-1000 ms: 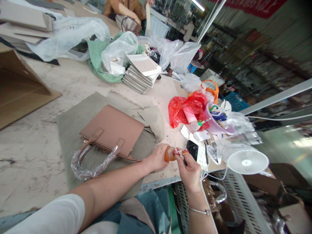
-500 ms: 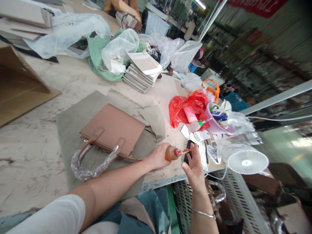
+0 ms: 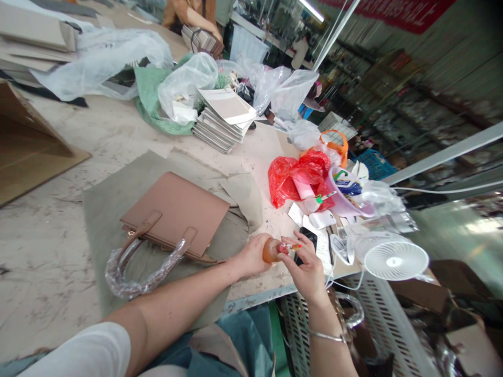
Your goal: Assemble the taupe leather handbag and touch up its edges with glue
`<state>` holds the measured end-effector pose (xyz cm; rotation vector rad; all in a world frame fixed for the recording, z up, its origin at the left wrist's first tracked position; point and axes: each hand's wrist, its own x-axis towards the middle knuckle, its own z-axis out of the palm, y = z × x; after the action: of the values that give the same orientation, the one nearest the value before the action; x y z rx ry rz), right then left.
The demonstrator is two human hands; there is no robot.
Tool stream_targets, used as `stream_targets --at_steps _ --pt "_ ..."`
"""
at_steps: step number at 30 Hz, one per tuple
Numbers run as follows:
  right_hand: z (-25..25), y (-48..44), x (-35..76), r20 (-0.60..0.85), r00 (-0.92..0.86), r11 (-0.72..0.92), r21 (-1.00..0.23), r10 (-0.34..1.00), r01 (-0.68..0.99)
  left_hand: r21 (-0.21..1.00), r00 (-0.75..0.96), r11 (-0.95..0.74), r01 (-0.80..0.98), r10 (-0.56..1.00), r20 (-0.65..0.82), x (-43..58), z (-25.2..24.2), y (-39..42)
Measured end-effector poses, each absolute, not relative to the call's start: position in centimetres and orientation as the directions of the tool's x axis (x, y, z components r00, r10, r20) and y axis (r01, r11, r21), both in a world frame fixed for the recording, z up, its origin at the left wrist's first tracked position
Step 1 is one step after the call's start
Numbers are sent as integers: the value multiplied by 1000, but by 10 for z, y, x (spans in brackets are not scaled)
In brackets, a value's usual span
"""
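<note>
My left hand (image 3: 253,256) is wrapped around a small amber glue bottle (image 3: 270,250), which lies tilted with its red nozzle cap (image 3: 283,247) toward the right. My right hand (image 3: 308,269) has its thumb and fingers closed around the cap end; the exact contact is partly hidden. Left of the hands, a dusty-pink handbag (image 3: 178,209) lies flat on a grey-green sheet (image 3: 98,209). Its handles (image 3: 128,277) are wrapped in clear plastic and point toward me. Beyond my right fingers is a black phone (image 3: 308,236).
A white fan (image 3: 395,260) stands at the table's right edge, above a perforated plastic crate (image 3: 381,314). Red plastic bags (image 3: 283,180) and a lilac basket (image 3: 346,201) sit behind the phone. Stacked boards (image 3: 220,128) and a cardboard box (image 3: 31,141) are farther back. Another person's arm (image 3: 200,23) shows at the top.
My right hand has moved left, and its spread fingers have closed in around the bottle's red cap. My left hand still grips the bottle. The view has shifted slightly.
</note>
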<state>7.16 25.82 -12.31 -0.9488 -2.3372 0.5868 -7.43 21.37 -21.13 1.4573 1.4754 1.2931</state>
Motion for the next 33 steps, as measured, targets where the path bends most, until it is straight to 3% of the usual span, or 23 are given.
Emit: stream_targets --at_steps 6,11,14,16,18,20,23,26,30,33 --pt "-135 234 48 521 -374 612 -420 767 670 932 -142 -156 327 967 212 -71 -213 215" --pt "-156 227 42 624 -203 547 -427 754 720 933 -165 -165 319 960 226 -73 -213 214" --pt "-147 232 56 502 -247 515 -513 829 687 934 -139 -185 304 962 236 -75 -207 212" --pt "-134 233 68 311 -344 463 -641 886 612 925 -45 -247 288 962 271 -76 -202 209" --pt "-119 230 78 91 -529 381 -796 844 471 933 88 -290 212 957 277 -77 -198 205" --pt "-107 227 84 -32 -686 261 -912 727 318 968 223 -238 76 951 216 -77 -195 203" --pt "-100 224 86 -57 -713 149 -963 699 223 985 421 -62 -160 898 125 -80 -193 201" --pt "-98 226 85 -46 -673 172 -952 739 254 951 584 21 -309 794 172 -86 -188 202" --pt "-95 227 83 -25 -658 212 -937 753 277 936 676 90 -340 716 177 -90 -180 202" --pt "-91 222 81 -3 -615 274 -894 789 355 937 639 55 -344 746 190 -88 -180 201"
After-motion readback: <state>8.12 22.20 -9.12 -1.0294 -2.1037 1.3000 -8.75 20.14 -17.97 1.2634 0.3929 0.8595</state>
